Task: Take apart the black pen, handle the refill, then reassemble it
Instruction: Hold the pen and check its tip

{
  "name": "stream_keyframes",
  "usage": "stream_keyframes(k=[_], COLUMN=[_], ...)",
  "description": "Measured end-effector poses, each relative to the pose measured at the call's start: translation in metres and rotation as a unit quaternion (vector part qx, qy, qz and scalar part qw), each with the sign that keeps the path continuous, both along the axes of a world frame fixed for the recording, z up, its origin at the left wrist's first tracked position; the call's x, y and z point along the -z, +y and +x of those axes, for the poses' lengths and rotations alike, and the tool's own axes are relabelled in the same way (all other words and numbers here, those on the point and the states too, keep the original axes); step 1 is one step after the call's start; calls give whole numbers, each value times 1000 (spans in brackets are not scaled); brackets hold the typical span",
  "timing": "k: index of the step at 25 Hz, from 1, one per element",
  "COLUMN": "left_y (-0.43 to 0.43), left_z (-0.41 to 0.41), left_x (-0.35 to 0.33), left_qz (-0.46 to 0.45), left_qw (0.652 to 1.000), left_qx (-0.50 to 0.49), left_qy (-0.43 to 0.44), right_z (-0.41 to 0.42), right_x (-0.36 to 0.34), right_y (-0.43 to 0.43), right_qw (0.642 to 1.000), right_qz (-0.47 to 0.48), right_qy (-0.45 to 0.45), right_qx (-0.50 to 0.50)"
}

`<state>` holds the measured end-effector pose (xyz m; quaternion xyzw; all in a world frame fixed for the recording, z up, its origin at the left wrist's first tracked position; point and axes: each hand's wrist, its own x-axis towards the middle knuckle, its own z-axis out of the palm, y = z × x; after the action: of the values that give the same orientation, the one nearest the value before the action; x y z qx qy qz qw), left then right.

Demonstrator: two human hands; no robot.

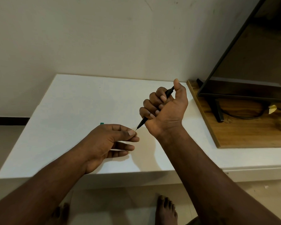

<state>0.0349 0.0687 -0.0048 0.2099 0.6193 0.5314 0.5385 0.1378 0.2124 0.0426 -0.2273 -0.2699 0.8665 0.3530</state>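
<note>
Over the table (68, 114), the right hand (166, 109) fists the black pen (142, 123), its tip at seven o'clock pinched by the left hand (107, 141)

Gripping the black pen (169, 91) in the fist of the right hand (165, 109) above the white counter (71, 111), tip slanted down to the left hand (110, 140); pinching its fine point between thumb and forefinger; television (250, 62) on wooden board (242, 132) at right

room over white table (63, 111) at left, wall (104, 38) behind, tv (250, 54) on wood board (242, 132) blocks rt
</note>
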Motion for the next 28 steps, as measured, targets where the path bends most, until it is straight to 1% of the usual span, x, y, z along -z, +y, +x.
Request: stream_keyframes(k=[10, 28], left_y=[1, -1], left_z=[0, 0], left_x=[1, 1], left_qz=[0, 3], left_qw=[1000, 1000], left_qx=[-3, 7], left_qy=[-13, -3], right_z=[1, 4], right_x=[1, 2], right_y=[1, 6], right_qw=[1000, 999], right_qz=[-18, -42], right_qy=[11, 24], right_qx=[-2, 8])
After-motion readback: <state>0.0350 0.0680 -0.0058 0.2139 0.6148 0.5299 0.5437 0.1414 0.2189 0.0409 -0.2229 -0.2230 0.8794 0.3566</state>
